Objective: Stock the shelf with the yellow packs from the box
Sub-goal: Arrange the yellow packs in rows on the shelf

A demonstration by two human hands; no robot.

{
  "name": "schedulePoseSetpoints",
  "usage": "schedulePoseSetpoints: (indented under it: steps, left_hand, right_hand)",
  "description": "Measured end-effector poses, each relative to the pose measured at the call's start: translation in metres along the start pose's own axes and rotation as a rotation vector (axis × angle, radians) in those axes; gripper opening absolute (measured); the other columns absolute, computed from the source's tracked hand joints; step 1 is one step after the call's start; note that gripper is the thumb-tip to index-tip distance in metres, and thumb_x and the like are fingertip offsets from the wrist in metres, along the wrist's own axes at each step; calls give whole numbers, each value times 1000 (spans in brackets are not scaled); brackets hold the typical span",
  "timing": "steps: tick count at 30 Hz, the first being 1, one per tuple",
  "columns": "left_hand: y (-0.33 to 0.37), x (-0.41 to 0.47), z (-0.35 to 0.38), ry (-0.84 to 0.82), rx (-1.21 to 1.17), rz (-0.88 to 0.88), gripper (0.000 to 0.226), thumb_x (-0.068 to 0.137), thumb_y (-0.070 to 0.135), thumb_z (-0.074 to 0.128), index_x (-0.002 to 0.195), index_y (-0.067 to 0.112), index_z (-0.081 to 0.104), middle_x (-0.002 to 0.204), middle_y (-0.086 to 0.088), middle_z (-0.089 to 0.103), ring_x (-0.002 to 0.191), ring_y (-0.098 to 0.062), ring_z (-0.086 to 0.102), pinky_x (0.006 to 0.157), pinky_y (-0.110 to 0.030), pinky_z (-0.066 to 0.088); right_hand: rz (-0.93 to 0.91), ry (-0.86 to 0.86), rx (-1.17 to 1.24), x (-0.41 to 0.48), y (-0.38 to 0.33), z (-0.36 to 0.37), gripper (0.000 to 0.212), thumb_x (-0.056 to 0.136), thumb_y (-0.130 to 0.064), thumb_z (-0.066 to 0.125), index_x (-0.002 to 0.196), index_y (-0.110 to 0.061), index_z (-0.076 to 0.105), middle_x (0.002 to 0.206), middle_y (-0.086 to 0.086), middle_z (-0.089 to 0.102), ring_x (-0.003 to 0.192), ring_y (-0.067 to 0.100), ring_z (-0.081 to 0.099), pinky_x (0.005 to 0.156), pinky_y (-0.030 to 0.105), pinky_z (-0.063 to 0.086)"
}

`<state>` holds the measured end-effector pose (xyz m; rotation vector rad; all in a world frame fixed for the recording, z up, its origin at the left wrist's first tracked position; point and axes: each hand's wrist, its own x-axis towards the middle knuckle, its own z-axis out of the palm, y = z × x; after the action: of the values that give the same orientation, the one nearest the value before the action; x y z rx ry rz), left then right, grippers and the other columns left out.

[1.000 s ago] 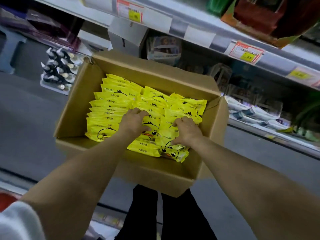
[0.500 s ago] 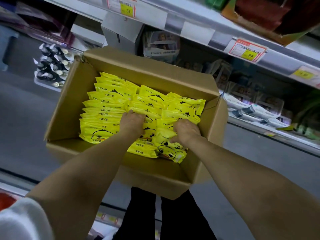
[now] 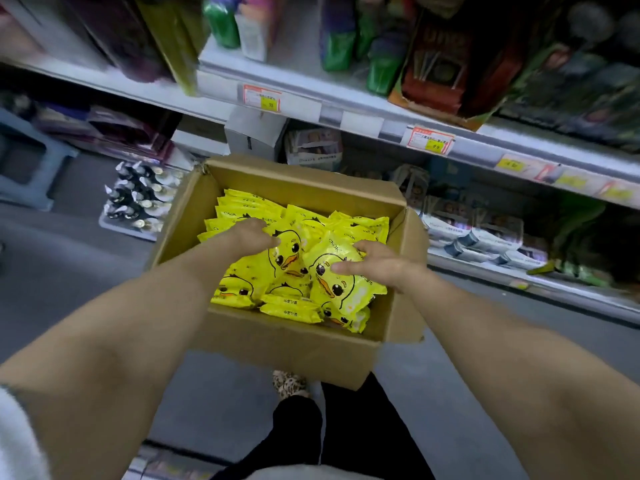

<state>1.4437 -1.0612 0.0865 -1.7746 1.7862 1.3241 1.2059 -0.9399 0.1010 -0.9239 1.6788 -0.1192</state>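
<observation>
Two yellow packs [image 3: 334, 284] are, we judge, mid-pick from the box [image 3: 294, 344]: our left hand [image 3: 254, 237] grips one, our right hand [image 3: 379, 263] the other, and next we lift both to the shelf [image 3: 478, 148].

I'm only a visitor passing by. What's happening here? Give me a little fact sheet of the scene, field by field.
place: shop aisle, shelf carrying price tags
box: open cardboard box in front of the person
contents: many yellow packs with a duck print
left-hand grip: pinches the left pack, thumb on its face
right-hand grip: holds the right pack, thumb on its face
stocked so far: no yellow packs visible on the shelf
</observation>
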Motion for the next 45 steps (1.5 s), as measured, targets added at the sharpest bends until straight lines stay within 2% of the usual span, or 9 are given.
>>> schedulePoseSetpoints:
  steps: [8, 12, 16, 20, 23, 26, 31, 37, 45]
  left_hand:
    - [44, -79, -57, 20, -13, 194, 101, 62, 40, 89, 146, 11, 40, 145, -6, 48, 130, -30, 49, 103, -37, 43]
    - [83, -108, -102, 127, 121, 305, 106, 48, 54, 89, 140, 18, 50, 136, 1, 56, 123, -25, 55, 106, -37, 43]
    - [138, -144, -139, 210, 103, 439, 53, 64, 36, 90, 108, 16, 69, 105, -4, 71, 93, -21, 66, 83, -30, 53]
    - [196, -172, -164, 257, 71, 567, 32, 69, 23, 87, 93, 15, 67, 91, -5, 72, 77, -17, 65, 63, -25, 48]
    - [240, -185, -182, 289, 93, 632, 47, 68, 26, 88, 108, 14, 66, 98, -3, 72, 86, -21, 68, 69, -28, 51]
    - [273, -188, -195, 366, 101, 679, 74, 61, 35, 91, 126, 14, 61, 118, -3, 66, 107, -25, 63, 89, -34, 50]
    - [350, -180, -217, 418, 148, 728, 60, 66, 26, 89, 118, 10, 65, 108, -9, 70, 96, -26, 66, 78, -30, 51]
    - [440, -148, -228, 544, 383, 750, 90, 68, 47, 84, 143, 17, 46, 143, -6, 50, 129, -29, 48, 105, -36, 42]
    - [531, -81, -236, 559, 597, 870, 65, 79, 30, 79, 135, 20, 48, 132, -5, 54, 118, -26, 51, 85, -26, 37]
  right_hand:
    - [-62, 102, -162, -69, -36, -15, 114, 63, -50, 89, 154, -17, 28, 158, 2, 33, 143, 25, 36, 116, 40, 33]
    - [-147, 221, -307, -121, -60, -61, 62, 69, -35, 89, 122, -25, 59, 122, -8, 62, 117, 16, 57, 99, 27, 45]
    - [-241, 430, -360, -170, -84, -115, 51, 66, -30, 90, 110, -16, 68, 109, 2, 71, 104, 24, 65, 90, 34, 53]
    - [-339, 545, -331, -218, -109, -179, 31, 68, -26, 90, 91, -23, 70, 89, -5, 75, 87, 16, 71, 86, 40, 58]
    - [-368, 634, -370, -249, -121, -226, 35, 71, -36, 88, 99, -25, 70, 95, -10, 73, 91, 13, 68, 90, 36, 54]
    - [-379, 726, -459, -263, -131, -262, 53, 68, -46, 87, 111, -26, 66, 108, -7, 70, 102, 19, 64, 92, 32, 49]
    - [-435, 794, -413, -282, -140, -338, 37, 72, -37, 87, 101, -26, 66, 94, -7, 71, 88, 16, 66, 74, 29, 51]
    - [-474, 833, -407, -273, -133, -418, 40, 73, -38, 85, 105, -23, 66, 96, -7, 72, 90, 14, 65, 77, 26, 49]
    - [-448, 780, -370, -224, -116, -502, 32, 73, -39, 84, 102, -33, 71, 89, -12, 74, 86, 10, 69, 82, 32, 56]
